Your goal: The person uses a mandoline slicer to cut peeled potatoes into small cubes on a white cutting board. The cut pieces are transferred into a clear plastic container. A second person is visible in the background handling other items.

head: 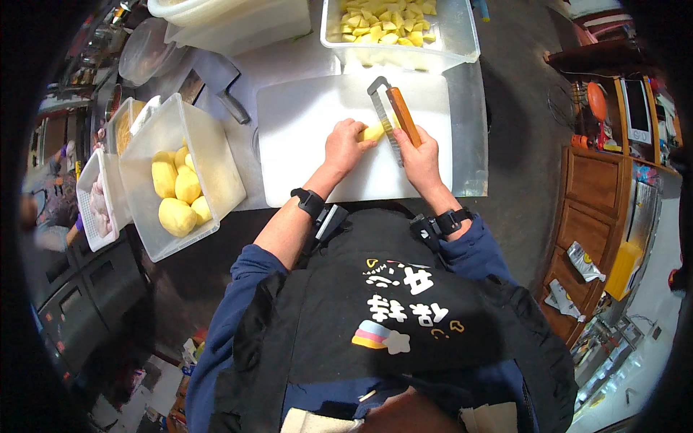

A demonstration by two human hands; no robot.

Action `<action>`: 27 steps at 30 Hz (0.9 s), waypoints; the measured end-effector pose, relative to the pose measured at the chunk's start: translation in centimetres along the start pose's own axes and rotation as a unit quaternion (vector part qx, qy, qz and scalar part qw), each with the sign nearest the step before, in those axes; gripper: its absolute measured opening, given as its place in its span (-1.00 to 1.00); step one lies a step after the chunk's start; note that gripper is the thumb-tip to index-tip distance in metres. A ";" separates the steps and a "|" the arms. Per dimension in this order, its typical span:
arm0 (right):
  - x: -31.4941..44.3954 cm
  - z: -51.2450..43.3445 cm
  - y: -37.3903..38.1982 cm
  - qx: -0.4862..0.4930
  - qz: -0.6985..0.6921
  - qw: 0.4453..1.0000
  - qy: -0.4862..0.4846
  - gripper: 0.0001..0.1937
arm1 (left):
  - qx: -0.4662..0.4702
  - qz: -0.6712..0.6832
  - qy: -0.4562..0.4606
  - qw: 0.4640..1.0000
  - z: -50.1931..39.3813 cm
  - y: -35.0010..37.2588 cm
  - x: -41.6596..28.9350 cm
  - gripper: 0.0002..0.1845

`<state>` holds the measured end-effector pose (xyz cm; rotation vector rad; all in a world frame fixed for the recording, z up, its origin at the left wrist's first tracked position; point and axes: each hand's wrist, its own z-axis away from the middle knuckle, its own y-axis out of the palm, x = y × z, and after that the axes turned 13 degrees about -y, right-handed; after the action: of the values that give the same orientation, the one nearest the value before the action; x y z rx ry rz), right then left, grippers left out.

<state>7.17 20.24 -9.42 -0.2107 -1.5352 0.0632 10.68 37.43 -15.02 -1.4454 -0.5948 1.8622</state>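
Observation:
My left hand [345,145] grips the left end of a peeled potato piece [372,132] over a white cutting board [303,119]. In my right hand [419,157] is the wooden handle of a crinkle cutter [403,116]; its wavy metal blade crosses the potato piece at its right part. How far the blade is into the potato cannot be told. Cut potato chunks [387,21] lie in a clear plastic tub [406,54] beyond the board. Whole peeled potatoes [176,184] fill part of a plastic bin [216,157] at the left.
A cleaver [219,81] lies on the metal table [270,65] left of the board. A large plastic tub [243,32] stands behind it. Beyond the potato bin is a white basket [103,205]. Another person [57,200] is at the far left. A wooden cabinet [590,216] stands at the right.

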 end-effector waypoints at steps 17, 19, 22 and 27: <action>7.2 -0.6 4.6 0.152 0.018 0.973 -0.172 -0.63 | -0.007 -0.031 -0.038 0.999 -2.0 -3.1 0.1 -0.70; 8.7 -0.1 6.4 0.199 0.053 0.961 -0.187 -0.54 | -0.100 -0.221 0.093 0.966 -1.6 -2.9 -0.7 -0.83; 10.3 0.4 7.8 0.252 0.146 0.918 -0.269 -0.48 | -0.048 -0.374 0.046 0.925 -1.8 -1.5 -2.8 -0.83; 11.0 0.6 8.3 0.313 0.274 0.879 -0.234 -0.64 | 0.038 -0.462 0.036 0.885 -1.0 0.6 -3.0 -0.74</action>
<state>7.73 30.32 -0.03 -0.1052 -1.8021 1.1185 11.87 34.76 -13.78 -0.9017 -0.9487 1.0456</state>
